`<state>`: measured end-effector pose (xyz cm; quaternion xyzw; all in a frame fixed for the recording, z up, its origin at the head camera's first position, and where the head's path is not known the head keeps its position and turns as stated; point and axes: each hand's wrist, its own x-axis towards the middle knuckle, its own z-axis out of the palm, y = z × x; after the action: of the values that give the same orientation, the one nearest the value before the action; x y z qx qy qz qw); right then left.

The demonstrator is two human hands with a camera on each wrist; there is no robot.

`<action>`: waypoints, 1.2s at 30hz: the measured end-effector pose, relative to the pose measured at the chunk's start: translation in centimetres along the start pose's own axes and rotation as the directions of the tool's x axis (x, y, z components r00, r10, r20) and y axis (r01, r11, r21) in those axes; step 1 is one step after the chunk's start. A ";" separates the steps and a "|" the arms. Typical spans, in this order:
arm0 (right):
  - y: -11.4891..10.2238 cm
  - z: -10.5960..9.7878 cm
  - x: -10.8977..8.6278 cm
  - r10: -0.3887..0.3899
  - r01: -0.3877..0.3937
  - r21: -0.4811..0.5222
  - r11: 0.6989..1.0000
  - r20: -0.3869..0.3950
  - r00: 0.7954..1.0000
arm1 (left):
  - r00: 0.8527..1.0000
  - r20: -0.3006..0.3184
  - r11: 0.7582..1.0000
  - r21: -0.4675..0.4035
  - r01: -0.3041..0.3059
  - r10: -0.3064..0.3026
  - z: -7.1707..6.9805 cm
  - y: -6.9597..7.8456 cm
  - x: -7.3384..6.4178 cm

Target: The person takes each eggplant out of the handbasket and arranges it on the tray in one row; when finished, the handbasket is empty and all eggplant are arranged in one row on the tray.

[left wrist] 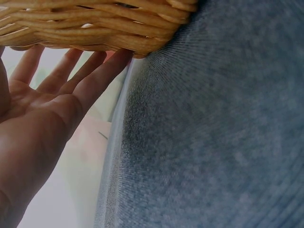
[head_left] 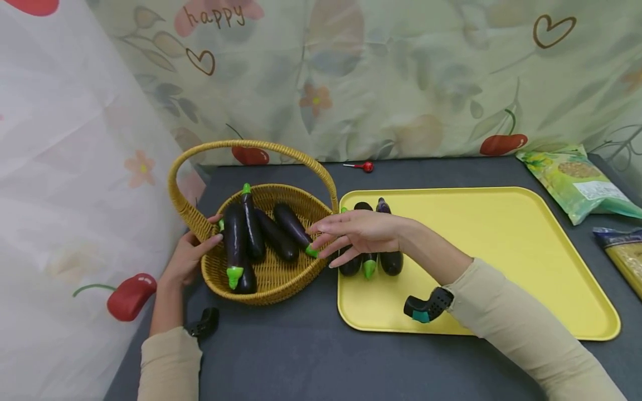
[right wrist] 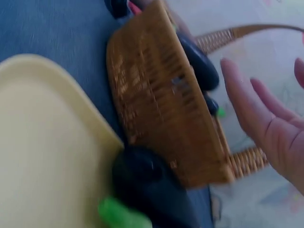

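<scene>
A wicker basket (head_left: 296, 287) with a tall arched handle stands left of centre, holding several dark purple eggplants (head_left: 234, 236), some with green stem ends showing. My left hand (head_left: 186, 259) grips the basket's left rim near the foot of the handle, thumb over the edge; in the left wrist view its fingers (left wrist: 97, 78) lie against the woven wall. My right hand (head_left: 363, 231) is held above the basket's right rim and the tray's left edge, fingers spread, with nothing in it. Beneath it, partly hidden, three eggplants (head_left: 391, 263) lie side by side on the yellow tray (head_left: 476, 250).
Behind the tray lies a small red lollipop (head_left: 368, 166). A green-yellow packet (head_left: 577, 181) sits at the back right, with another packet (head_left: 624, 256) at the right edge. Printed cloth (head_left: 381, 78) hangs behind the dark table (head_left: 301, 356) and along its left side.
</scene>
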<state>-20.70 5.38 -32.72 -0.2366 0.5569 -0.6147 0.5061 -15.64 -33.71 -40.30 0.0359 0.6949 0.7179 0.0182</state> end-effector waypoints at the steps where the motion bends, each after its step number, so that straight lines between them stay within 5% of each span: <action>1: 0.0 0.4 0.5 -0.002 0.002 -0.004 1.000 -0.002 1.000 | 1.000 0.002 1.000 -0.001 -0.004 0.004 0.0 0.0 0.0; 4: -0.2 1.4 1.9 0.002 -0.003 -0.016 1.000 -0.041 0.999 | 1.000 0.002 1.000 0.002 -0.015 0.015 0.0 -0.1 0.0; 8: -0.6 2.7 3.8 0.034 -0.037 -0.016 0.999 -0.186 0.982 | 1.000 0.003 1.000 0.010 -0.024 0.024 0.1 -0.2 0.0; 12: -1.2 3.5 5.8 0.076 -0.073 0.023 0.997 -0.369 0.926 | 1.000 0.003 1.000 0.008 -0.018 0.018 0.0 -0.3 0.1; 17: -1.6 3.6 7.9 0.110 -0.112 0.027 0.993 -0.508 0.854 | 1.000 -0.009 0.999 0.038 0.002 -0.002 -0.1 -0.3 0.1; 28: -1.6 2.6 9.9 0.128 -0.223 -0.062 0.973 -0.658 0.742 | 1.000 -0.007 0.999 0.046 -0.004 0.004 0.0 -0.3 0.2; 36: -1.2 2.1 10.9 0.155 -0.283 -0.073 0.956 -0.693 0.704 | 1.000 -0.007 0.999 0.045 -0.015 0.016 -0.2 -0.4 0.0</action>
<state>-23.41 -5.41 -33.98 0.0296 0.7787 -0.5425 0.3139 -15.67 -33.88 -40.66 0.0390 0.7106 0.7025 0.0093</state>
